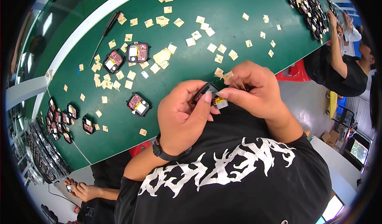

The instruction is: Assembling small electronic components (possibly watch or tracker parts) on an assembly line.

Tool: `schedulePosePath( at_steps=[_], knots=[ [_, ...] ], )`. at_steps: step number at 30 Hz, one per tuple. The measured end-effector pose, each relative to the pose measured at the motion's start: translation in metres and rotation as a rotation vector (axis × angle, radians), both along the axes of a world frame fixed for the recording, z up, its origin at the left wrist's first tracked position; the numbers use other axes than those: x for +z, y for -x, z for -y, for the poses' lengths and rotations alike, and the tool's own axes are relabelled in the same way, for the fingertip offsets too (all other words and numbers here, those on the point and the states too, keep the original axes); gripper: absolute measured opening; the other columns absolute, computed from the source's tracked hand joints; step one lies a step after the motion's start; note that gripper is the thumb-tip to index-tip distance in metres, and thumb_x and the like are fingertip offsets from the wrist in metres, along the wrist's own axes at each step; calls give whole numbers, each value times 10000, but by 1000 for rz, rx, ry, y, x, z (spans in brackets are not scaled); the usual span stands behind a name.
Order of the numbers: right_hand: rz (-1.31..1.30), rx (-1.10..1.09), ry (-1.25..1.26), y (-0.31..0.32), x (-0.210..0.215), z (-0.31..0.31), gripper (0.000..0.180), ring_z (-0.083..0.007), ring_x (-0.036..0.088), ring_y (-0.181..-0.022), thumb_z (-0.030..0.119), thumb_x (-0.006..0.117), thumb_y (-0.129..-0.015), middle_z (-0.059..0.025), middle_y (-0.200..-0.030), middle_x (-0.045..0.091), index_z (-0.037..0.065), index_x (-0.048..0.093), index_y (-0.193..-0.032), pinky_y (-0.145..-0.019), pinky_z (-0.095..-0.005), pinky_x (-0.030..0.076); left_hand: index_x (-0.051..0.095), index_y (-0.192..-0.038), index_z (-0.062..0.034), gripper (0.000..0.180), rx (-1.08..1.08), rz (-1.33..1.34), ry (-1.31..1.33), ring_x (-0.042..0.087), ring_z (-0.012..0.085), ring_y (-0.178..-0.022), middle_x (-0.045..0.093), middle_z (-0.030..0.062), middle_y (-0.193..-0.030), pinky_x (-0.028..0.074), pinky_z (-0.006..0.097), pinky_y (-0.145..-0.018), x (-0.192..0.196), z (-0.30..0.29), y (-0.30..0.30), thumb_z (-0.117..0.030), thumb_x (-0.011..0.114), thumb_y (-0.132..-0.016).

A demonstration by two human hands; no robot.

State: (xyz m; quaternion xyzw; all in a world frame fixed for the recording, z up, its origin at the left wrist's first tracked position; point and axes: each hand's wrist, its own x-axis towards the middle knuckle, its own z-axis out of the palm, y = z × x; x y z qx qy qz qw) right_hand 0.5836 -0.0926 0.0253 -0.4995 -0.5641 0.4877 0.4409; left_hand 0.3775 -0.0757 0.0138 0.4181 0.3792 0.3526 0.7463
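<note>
Pinching a small black module [205, 92] between thumb and fingers, the left hand [183, 116] holds it close to the chest. The right hand [254, 89] grips thin tweezers [234, 82] closed at its edge. Beyond the fingertips lie 3 open black modules [137, 52] among scattered tan paper squares [161, 57] and a screwdriver [106, 30] on a green table [223, 13].

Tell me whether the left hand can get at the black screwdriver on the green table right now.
Probably not at once: the left hand is gripping a small black module together with the right hand, and the screwdriver lies well across the green table, apart from both.
</note>
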Motion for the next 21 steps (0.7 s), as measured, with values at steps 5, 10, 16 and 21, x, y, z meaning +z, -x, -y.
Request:
schedulePosePath(
  at_steps=[5, 10, 16, 21],
  knots=[
    [380, 95, -229, -1, 12, -10, 191, -132, 545, -568, 41, 824, -785, -34, -713, 591, 42, 698, -929, -517, -269, 416, 552, -1270, 98, 283, -72, 37, -31, 656, 149, -743, 677, 142, -1029, 510, 227, -582, -3, -4, 4, -4, 519, -1009],
    [568, 105, -434, -1, 12, -11, 230, -219, 601, -605, 70, 835, -724, -53, -780, 608, 55, 720, -923, -511, -329, 476, 586, -1278, 82, 294, -94, 49, -35, 645, 101, -733, 669, 99, -1000, 518, 224, -590, -7, -5, 4, -2, 535, -1000],
    [718, 200, -592, -8, 13, -11, 260, -201, 607, -593, 109, 809, -715, -41, -799, 604, 39, 711, -945, -502, -319, 486, 557, -1320, 104, 349, -173, 49, -114, 645, 121, -758, 676, 135, -1053, 529, 226, -618, -8, -9, 5, 41, 485, -984],
    [860, 223, -769, -10, 14, -11, 257, -172, 588, -569, 126, 747, -723, -51, -805, 600, 12, 708, -950, -478, -304, 473, 555, -1341, 85, 383, -217, 18, -119, 635, 104, -762, 648, 99, -1048, 531, 221, -618, -8, -8, 6, 65, 505, -962]
  ],
)
